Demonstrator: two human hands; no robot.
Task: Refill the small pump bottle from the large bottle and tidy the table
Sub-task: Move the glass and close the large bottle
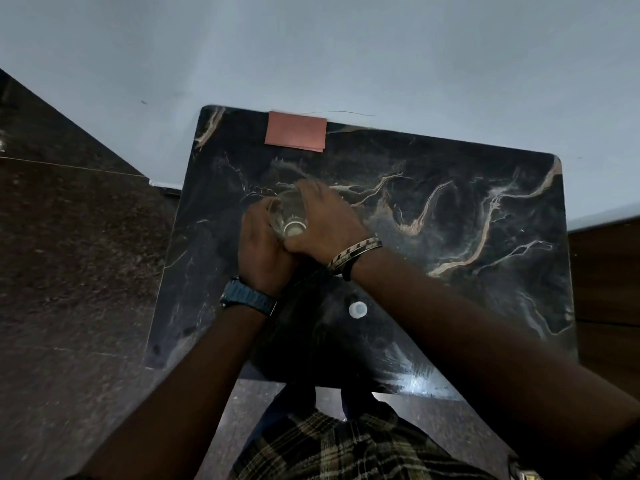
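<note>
Both hands, left [263,251] and right [322,223], are closing around a clear bottle [287,216]; its cap [357,310] is lying apart, so tilting risks spillage.

Blue watch [248,299], striped bracelet [354,251], plaid shirt [346,448]

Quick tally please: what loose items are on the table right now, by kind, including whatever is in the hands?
Clear bottle, held by both the left hand and the right hand: 1
White cap, loose on the table: 1
Pink folded cloth: 1
Total: 3
</note>
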